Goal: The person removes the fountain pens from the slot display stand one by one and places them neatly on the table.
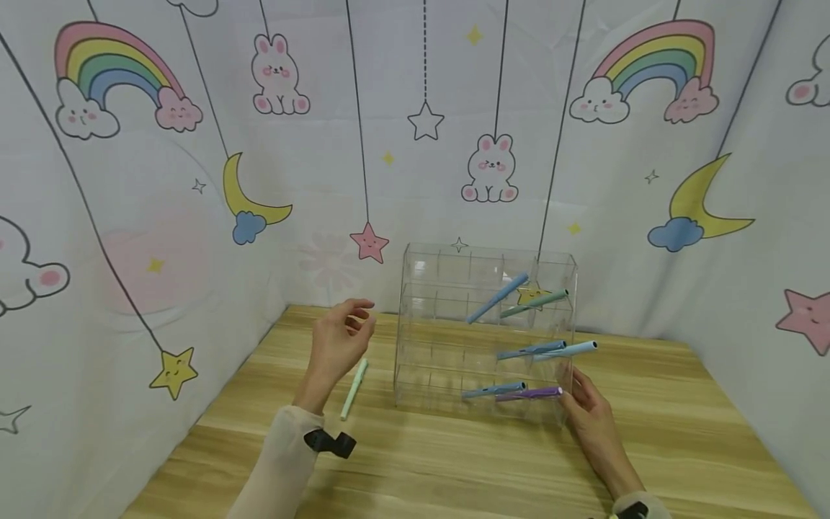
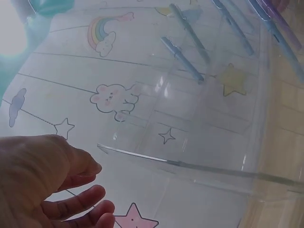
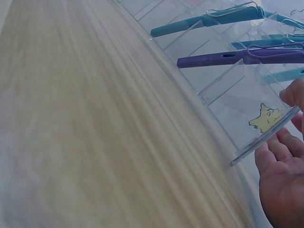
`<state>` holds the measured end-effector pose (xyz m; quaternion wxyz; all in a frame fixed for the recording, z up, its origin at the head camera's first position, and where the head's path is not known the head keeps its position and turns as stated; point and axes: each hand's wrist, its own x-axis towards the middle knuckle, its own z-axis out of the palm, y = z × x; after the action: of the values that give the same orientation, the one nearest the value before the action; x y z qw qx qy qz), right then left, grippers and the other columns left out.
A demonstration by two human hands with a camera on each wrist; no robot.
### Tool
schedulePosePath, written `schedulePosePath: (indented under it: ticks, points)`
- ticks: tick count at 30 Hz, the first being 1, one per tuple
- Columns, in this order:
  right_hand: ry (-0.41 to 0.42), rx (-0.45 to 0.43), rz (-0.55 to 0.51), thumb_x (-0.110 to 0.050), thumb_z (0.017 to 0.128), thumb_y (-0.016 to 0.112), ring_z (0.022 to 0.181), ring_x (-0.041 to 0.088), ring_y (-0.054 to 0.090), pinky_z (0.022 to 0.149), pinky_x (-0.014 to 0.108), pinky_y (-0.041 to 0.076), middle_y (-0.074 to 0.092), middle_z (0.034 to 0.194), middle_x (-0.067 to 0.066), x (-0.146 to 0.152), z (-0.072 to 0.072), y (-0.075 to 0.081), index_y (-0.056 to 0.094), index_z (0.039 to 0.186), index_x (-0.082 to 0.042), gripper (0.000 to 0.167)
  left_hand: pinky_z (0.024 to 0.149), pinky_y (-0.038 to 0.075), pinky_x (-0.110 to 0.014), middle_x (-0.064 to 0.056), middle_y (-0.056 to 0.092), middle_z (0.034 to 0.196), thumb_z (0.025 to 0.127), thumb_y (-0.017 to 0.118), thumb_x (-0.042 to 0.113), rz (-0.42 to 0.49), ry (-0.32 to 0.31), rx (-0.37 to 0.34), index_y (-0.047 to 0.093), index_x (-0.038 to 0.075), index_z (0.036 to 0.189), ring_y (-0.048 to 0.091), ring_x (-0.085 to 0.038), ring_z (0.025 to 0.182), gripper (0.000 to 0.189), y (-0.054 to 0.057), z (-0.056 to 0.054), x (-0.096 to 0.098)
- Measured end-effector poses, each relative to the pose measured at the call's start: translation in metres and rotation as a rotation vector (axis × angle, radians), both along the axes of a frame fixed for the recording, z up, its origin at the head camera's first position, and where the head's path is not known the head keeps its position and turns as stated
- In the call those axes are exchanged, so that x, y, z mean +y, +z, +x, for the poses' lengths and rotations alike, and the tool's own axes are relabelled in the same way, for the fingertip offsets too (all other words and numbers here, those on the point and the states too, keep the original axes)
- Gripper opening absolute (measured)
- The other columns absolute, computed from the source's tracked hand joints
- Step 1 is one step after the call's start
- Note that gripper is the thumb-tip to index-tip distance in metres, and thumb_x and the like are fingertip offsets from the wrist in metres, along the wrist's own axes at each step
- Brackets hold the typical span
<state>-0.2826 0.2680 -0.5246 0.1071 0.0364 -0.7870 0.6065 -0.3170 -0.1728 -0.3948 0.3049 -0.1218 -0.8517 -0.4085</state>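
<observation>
A clear acrylic pen rack (image 1: 415, 375) with stepped, divided tiers stands on the table. Several pens lie across its right half, among them a purple pen (image 1: 529, 394) on the lowest tier and a green pen (image 1: 534, 303) near the top. My right hand (image 1: 591, 418) holds the rack's right side panel, thumb on the inner side and fingers outside, as the right wrist view shows. To the left of the rack, my left hand (image 1: 340, 342) is raised with loosely bent fingers and nothing in them. Below it, a mint green pen (image 1: 354, 390) lies on the table.
The wooden table (image 1: 415, 468) runs back to a white cloth backdrop (image 1: 337, 144) printed with rainbows, rabbits and stars. Cloth walls also close in the left and right sides. A black wrist strap (image 1: 331, 442) sits over the left sleeve.
</observation>
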Motion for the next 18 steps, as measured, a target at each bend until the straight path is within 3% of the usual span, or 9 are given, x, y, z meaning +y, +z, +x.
schedulePosePath:
  ticks: [7,14,18]
  points:
    - [-0.007,-0.016,0.022,-0.025,0.113,0.056,0.114,-0.025,0.051,0.092,0.005,0.048,0.047,0.160,0.032,0.000,0.000,0.001,0.031,0.169,-0.007,0.063,0.077,0.067,-0.040,-0.014,0.079,0.103,0.098,0.077,0.011,0.019,-0.078,0.011,0.078,0.010,0.121,0.078,-0.027,0.086,0.023,0.010,0.011,0.009]
    - [0.006,-0.027,-0.012,-0.020,0.113,0.055,0.113,-0.024,0.052,0.092,0.004,0.048,0.046,0.160,0.036,0.001,0.001,0.000,0.029,0.169,-0.005,0.064,0.078,0.068,-0.045,-0.016,0.078,0.106,0.097,0.077,0.007,0.043,-0.162,0.040,0.076,0.009,0.124,0.078,-0.029,0.090,0.027,0.011,0.017,0.018]
    - [0.002,-0.026,-0.010,-0.020,0.113,0.056,0.113,-0.024,0.053,0.092,0.005,0.049,0.046,0.160,0.036,0.001,0.000,0.000,0.030,0.169,-0.005,0.064,0.078,0.068,-0.043,-0.014,0.078,0.112,0.095,0.079,0.005,0.045,-0.210,0.048,0.076,0.009,0.124,0.078,-0.029,0.093,0.029,0.012,0.020,0.025]
